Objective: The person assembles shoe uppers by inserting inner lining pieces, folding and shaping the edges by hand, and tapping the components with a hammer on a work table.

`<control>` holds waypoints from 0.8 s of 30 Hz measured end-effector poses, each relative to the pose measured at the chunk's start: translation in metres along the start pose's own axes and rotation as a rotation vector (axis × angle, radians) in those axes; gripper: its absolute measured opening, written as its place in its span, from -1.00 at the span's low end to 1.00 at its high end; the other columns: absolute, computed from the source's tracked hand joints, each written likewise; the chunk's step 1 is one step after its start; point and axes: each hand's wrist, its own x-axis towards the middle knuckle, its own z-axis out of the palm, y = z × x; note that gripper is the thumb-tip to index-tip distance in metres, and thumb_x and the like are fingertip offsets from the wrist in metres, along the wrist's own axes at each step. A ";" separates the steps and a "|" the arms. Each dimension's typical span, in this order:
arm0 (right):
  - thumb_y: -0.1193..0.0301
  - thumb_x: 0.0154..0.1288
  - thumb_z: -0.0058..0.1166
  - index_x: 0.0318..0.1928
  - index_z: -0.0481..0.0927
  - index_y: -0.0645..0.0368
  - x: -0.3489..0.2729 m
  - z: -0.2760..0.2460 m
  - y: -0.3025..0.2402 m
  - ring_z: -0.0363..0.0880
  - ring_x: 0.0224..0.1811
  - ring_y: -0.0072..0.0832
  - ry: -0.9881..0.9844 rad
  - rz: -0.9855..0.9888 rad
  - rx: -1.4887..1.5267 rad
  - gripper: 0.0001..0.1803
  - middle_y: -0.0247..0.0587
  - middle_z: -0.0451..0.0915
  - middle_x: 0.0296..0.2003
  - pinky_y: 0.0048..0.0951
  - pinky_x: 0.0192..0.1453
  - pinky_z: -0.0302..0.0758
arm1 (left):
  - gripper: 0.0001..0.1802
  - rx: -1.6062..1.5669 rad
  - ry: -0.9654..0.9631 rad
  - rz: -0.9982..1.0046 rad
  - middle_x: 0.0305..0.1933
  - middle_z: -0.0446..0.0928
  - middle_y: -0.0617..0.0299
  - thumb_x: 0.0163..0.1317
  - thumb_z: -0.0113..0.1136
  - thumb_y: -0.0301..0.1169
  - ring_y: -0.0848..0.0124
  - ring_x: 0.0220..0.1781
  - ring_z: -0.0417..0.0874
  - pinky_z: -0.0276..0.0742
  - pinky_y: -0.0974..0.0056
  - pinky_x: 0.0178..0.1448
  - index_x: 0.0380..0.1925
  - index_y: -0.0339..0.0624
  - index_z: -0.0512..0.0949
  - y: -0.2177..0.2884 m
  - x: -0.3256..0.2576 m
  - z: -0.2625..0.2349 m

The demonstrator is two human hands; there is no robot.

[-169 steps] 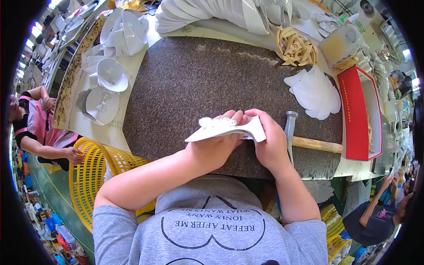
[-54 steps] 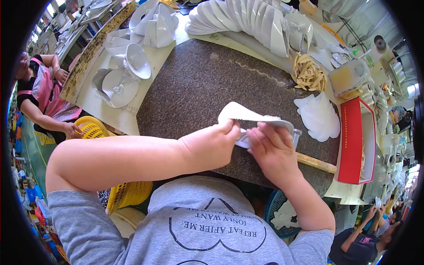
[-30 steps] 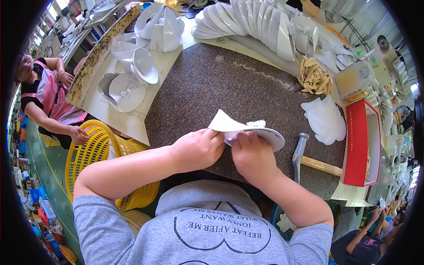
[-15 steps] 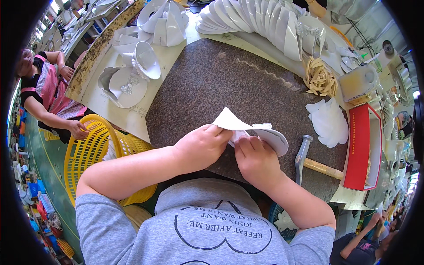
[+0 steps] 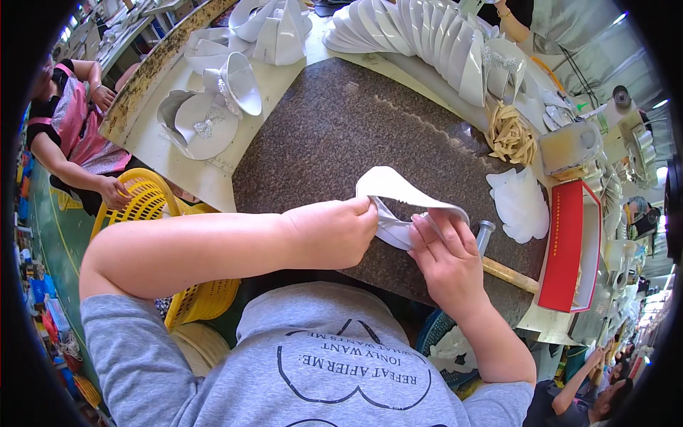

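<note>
Over the dark stone slab (image 5: 320,135) I hold a white shoe upper (image 5: 407,186) in both hands. It is bent into an open loop, its pale inner side partly showing. My left hand (image 5: 347,229) pinches its left end between thumb and curled fingers. On its right end is my right hand (image 5: 449,260), with fingertips along the inside of the loop and the thumb hidden. Just right of that hand lies a hammer (image 5: 509,274), its metal head partly covered by the upper and the hand.
White shoe uppers (image 5: 206,128) with sparkly ornaments stand at left; a long row (image 5: 420,35) lines the back. Tan strips (image 5: 511,134), white cut pieces (image 5: 521,206), a cloudy container (image 5: 571,148) and a red box (image 5: 562,245) lie right. A person in pink sits beyond a yellow basket (image 5: 146,196).
The upper has been turned and spread into a loop; its sparkly ornament no longer shows. My hands have moved apart, the right one shifting right with its fingers straighter.
</note>
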 end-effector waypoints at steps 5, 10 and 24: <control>0.41 0.14 0.03 -0.05 0.61 0.39 0.006 0.002 0.015 0.48 0.19 -0.23 -0.157 -0.096 0.156 -0.60 -0.05 0.61 0.01 -0.19 0.30 0.42 | -0.71 -0.308 -0.199 -0.165 -0.19 0.57 0.09 0.10 0.08 -0.30 0.22 -0.05 0.59 0.56 0.27 0.03 -0.32 -0.32 0.61 0.003 0.012 -0.004; 0.42 0.14 0.03 -0.05 0.60 0.39 0.004 0.005 0.029 0.51 0.18 -0.18 -0.143 -0.188 0.220 -0.61 -0.01 0.61 0.00 -0.25 0.23 0.51 | -0.71 -0.354 0.000 -0.360 -0.13 0.53 0.06 0.14 0.10 -0.32 0.22 -0.09 0.61 0.60 0.29 -0.07 -0.22 -0.31 0.55 0.018 0.021 0.016; 0.49 0.20 0.04 -0.15 0.51 0.24 0.004 0.027 0.020 0.67 -0.16 -0.22 0.077 0.174 0.397 -0.80 -0.05 0.61 -0.15 -0.32 -0.13 0.63 | -0.86 -0.370 -0.079 -0.472 -0.24 0.46 0.21 0.15 0.16 -0.35 0.30 -0.16 0.54 0.54 0.29 -0.02 -0.37 -0.18 0.53 0.021 0.041 0.012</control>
